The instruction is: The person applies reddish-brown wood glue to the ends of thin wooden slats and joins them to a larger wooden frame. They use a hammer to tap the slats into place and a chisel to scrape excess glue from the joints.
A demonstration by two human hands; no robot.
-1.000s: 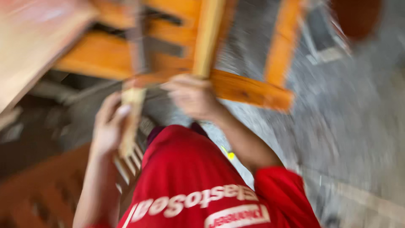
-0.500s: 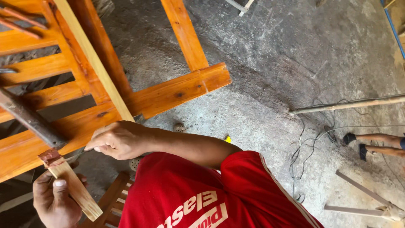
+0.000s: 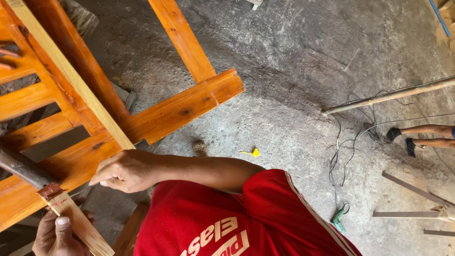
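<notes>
My right hand (image 3: 124,170) reaches left across my red shirt (image 3: 227,223), its fingers closed on the lower end of a long pale wooden strip (image 3: 71,76). The strip lies diagonally over an orange wooden frame (image 3: 185,106) that stands on the concrete floor. At the bottom left my left hand (image 3: 56,233) grips a pale wooden handle (image 3: 78,223). A rust-brown collar (image 3: 48,191) caps that handle and meets a dark bar (image 3: 19,168) resting against the frame.
Another person's sandalled feet (image 3: 417,138) stand at the right edge. Grey cables (image 3: 346,142) trail to a green power tool (image 3: 337,221). Also on the floor are a long pole (image 3: 393,94), loose slats (image 3: 412,214), a small yellow object (image 3: 253,152) and a round perforated piece (image 3: 199,148).
The view has steadied from a blur. The frame and my hands have shifted slightly up and left in view, and both grips stay as they were half a second ago.
</notes>
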